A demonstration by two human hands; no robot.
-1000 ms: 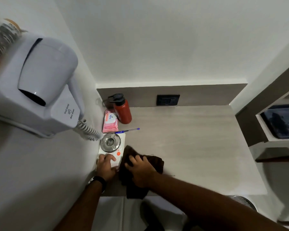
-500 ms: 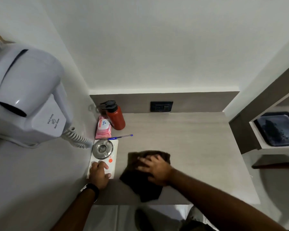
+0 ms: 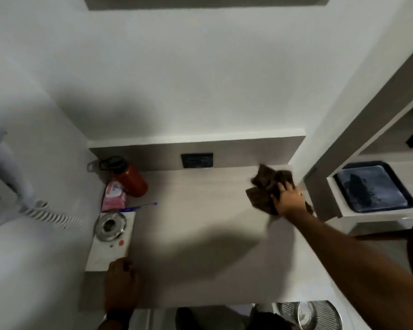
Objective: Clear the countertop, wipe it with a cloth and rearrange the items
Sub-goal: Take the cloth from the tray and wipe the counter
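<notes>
My right hand [image 3: 288,198] presses a dark brown cloth [image 3: 265,184] onto the pale countertop [image 3: 200,210] in its far right corner, by the wall. At the near left edge my left hand [image 3: 120,279] rests with fingers curled on the corner of a white card [image 3: 105,253]. A round metal ashtray [image 3: 110,226] stands on that card. Behind it lie a blue pen [image 3: 141,206], a pink tissue pack [image 3: 114,195] and a red bottle [image 3: 129,176] with a black cap.
A wall-mounted white hair dryer with a coiled cord [image 3: 50,215] hangs at the left. A black socket [image 3: 197,160] sits in the backsplash. A dark tray [image 3: 374,186] lies on a shelf to the right. A metal bin [image 3: 312,314] stands below the counter's front edge.
My right hand has swept the cloth from the near left of the counter across to the far right corner. My left hand stays at the white card's near corner.
</notes>
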